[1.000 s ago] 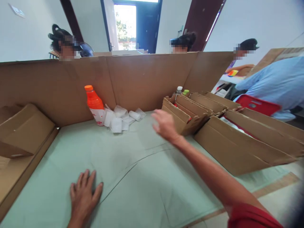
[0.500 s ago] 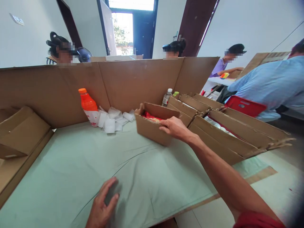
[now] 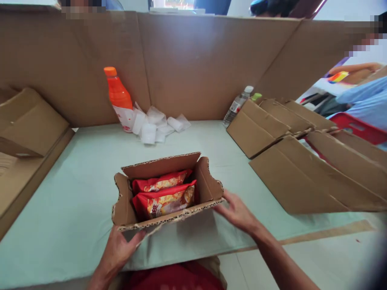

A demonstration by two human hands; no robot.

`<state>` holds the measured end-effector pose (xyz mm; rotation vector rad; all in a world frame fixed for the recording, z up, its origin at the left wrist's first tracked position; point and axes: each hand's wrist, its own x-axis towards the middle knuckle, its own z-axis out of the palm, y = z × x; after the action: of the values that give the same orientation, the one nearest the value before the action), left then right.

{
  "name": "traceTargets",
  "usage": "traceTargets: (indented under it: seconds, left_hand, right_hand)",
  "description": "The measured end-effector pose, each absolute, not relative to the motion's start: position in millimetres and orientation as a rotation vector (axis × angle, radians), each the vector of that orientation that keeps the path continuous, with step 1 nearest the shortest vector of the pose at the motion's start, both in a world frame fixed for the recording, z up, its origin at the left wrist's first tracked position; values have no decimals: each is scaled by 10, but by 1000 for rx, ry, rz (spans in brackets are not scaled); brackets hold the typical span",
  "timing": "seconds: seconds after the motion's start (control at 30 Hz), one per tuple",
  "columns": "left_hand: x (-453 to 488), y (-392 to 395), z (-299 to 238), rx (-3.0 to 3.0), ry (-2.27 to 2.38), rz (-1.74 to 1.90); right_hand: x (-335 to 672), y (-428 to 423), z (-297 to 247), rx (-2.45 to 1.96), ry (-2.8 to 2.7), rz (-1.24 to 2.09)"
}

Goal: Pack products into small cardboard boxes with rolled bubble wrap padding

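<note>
An open-topped cardboard box [image 3: 211,183] is at the near middle of the table, between my two hands. Inside stand red snack bags [image 3: 172,201] with printed fronts, two of them visible. My left hand [image 3: 122,243] grips the box at its near left corner, its thumb along the near wall and its other fingers partly hidden. At the near right corner my right hand [image 3: 237,211] holds the box, fingertips tucked behind the cardboard edge.
An orange bottle [image 3: 119,96] stands by white plastic packets [image 3: 151,127] at the back. A clear bottle [image 3: 238,106] and several cardboard boxes [image 3: 290,173] are at the right. Another box [image 3: 33,121] lies left. A tall cardboard partition [image 3: 211,68] borders the table; people sit beyond.
The box with the red bags has come from the back right to the near middle. My left hand has moved onto it. The view has tilted down.
</note>
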<state>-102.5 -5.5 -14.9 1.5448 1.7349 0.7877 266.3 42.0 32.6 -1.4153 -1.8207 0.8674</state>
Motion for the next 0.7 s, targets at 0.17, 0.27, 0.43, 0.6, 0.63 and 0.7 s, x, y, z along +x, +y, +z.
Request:
traceTargets:
  seconds: [0.17, 0.27, 0.43, 0.6, 0.63, 0.7]
  left_hand:
    - [-969, 147, -94, 1439, 1708, 887]
    - [-1134, 519, -90, 1367, 1782, 1003]
    - [-1428, 1167, -226, 1273, 1837, 1187]
    - [-1477, 1279, -571, 1135, 1972, 1175]
    - [-1482, 1264, -626, 1107, 1961, 1174]
    - [-1501, 1244, -700, 1057, 1927, 1203]
  right_hand:
    - [2268, 477, -50, -1418, -1848, 956]
    - [1977, 802, -69, -1343, -1835, 967]
    - [1591, 1480, -105, -1293, -1800, 1068]
    - [1785, 1915, -119, -1183, -1783, 1171]
    - [1878, 2024, -107, -1237, -1766, 1100]
    - [2061, 2324, -74, -1381, -1695, 875]
